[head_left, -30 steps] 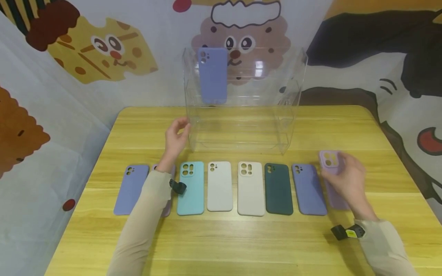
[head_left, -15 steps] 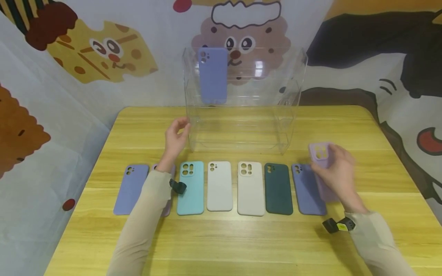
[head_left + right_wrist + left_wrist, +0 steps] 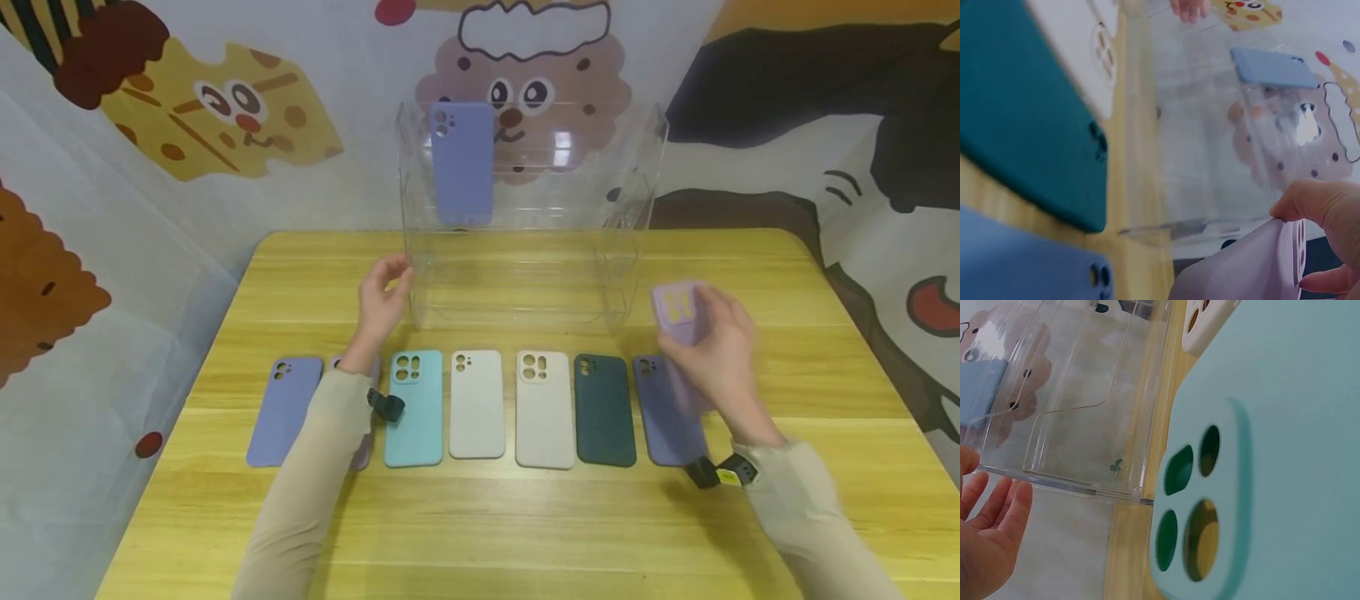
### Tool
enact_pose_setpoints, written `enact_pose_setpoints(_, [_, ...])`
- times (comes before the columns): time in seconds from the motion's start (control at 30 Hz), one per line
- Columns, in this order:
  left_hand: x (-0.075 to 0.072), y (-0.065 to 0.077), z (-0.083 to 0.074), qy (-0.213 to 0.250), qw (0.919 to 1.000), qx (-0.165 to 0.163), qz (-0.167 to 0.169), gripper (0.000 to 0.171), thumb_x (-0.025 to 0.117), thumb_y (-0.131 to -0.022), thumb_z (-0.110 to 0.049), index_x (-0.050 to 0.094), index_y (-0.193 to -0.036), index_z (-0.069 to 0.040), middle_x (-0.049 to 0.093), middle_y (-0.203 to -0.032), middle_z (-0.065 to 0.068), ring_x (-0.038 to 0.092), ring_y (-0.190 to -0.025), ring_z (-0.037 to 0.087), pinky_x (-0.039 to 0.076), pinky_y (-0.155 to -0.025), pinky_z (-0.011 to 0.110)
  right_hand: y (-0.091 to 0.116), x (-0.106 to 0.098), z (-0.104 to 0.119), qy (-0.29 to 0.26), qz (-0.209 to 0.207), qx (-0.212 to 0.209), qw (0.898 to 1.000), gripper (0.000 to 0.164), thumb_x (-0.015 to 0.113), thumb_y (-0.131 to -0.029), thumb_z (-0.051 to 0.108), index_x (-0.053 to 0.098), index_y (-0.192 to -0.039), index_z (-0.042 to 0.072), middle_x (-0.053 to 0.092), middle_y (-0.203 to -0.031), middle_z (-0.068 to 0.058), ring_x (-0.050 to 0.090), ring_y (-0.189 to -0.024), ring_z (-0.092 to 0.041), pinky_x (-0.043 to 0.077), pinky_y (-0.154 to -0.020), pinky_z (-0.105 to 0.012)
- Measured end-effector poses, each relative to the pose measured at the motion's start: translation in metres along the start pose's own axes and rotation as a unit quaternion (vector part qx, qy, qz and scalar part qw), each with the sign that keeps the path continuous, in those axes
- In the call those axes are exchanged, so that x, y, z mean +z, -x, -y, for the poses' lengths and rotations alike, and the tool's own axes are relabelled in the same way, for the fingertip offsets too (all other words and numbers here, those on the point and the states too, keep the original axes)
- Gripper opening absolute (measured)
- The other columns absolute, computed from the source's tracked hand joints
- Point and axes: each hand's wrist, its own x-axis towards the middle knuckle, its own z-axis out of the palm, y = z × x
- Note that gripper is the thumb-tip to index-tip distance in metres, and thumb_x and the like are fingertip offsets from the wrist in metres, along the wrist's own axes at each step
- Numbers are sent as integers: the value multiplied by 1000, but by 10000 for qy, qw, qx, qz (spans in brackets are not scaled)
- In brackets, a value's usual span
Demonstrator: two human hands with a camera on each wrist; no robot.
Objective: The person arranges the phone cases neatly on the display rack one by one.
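My right hand (image 3: 716, 354) pinches a light purple phone case (image 3: 693, 321) near its camera cutout, thumb on one edge and fingers on the other. The case is raised and overlaps a blue-purple phone case (image 3: 667, 417) at the row's right end. In the right wrist view the pinched case (image 3: 1241, 269) hangs from thumb and fingers. My left hand (image 3: 384, 304) is at the left side of a clear acrylic display stand (image 3: 525, 312), its relaxed fingertips right at the side panel. Another blue-purple case (image 3: 463, 167) leans in the stand's top tier, on the left.
Along the table (image 3: 487, 533) lies a row of cases: blue-purple (image 3: 281, 425), a purple one (image 3: 363, 446) partly under my left wrist, turquoise (image 3: 423, 425), white (image 3: 477, 417), cream (image 3: 545, 425) and dark green (image 3: 606, 421). A cartoon-print cloth (image 3: 337, 200) hangs behind.
My right hand has lifted the light purple case from the right end of the row and carried it up and left, toward the stand. My left hand has stayed in place.
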Motion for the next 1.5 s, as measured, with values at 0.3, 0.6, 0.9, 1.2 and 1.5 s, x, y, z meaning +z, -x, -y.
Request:
enact_pose_setpoints(0.3, [-1, 0, 1, 59, 10000, -26, -39, 21, 54, -89, 9, 52, -108, 19, 56, -107, 34, 54, -99, 37, 51, -76, 11, -13, 9, 28, -405, -202, -225, 9987, 73, 76, -65, 4, 45, -131, -8, 44, -131, -29, 38, -116, -46, 35, -94, -60])
enact_pose_setpoints(0.6, [-2, 0, 0, 52, 9999, -118, -5, 22, 53, -90, 8, 52, -110, 19, 56, -109, 33, 54, -101, 37, 52, -79, 15, -25, 24, 54, -765, -300, -519, 9953, 74, 75, -65, 3, 45, -132, -6, 44, -134, -25, 37, -120, -40, 31, -100, -53])
enact_pose_setpoints(0.9, [-4, 0, 1, 19, 10000, -32, -23, 22, 54, -90, 8, 52, -108, 19, 56, -107, 33, 55, -98, 36, 51, -77, 13, -41, 42, 86, -1044, -329, -889, 9900, 78, 78, -64, 4, 44, -133, -4, 42, -136, -23, 35, -123, -36, 37, -99, -52])
enact_pose_setpoints(1.2, [-5, 0, 5, -83, 9996, 240, 76, 24, 53, -90, 8, 51, -110, 21, 56, -107, 35, 55, -99, 40, 51, -76, 11, -60, 59, 113, -1326, -386, -1119, 9841, 78, 77, -65, 6, 43, -135, -3, 40, -136, -23, 36, -122, -33, 42, -95, -49])
enact_pose_setpoints(1.5, [-3, -1, 8, -41, 9986, 522, 6, 20, 54, -88, 11, 53, -106, 20, 57, -103, 35, 55, -97, 44, 55, -79, 25, -84, 73, 136, -1255, -288, -466, 9906, 80, 76, -69, 13, 39, -140, 7, 37, -140, -11, 35, -123, -21, 41, -99, -33])
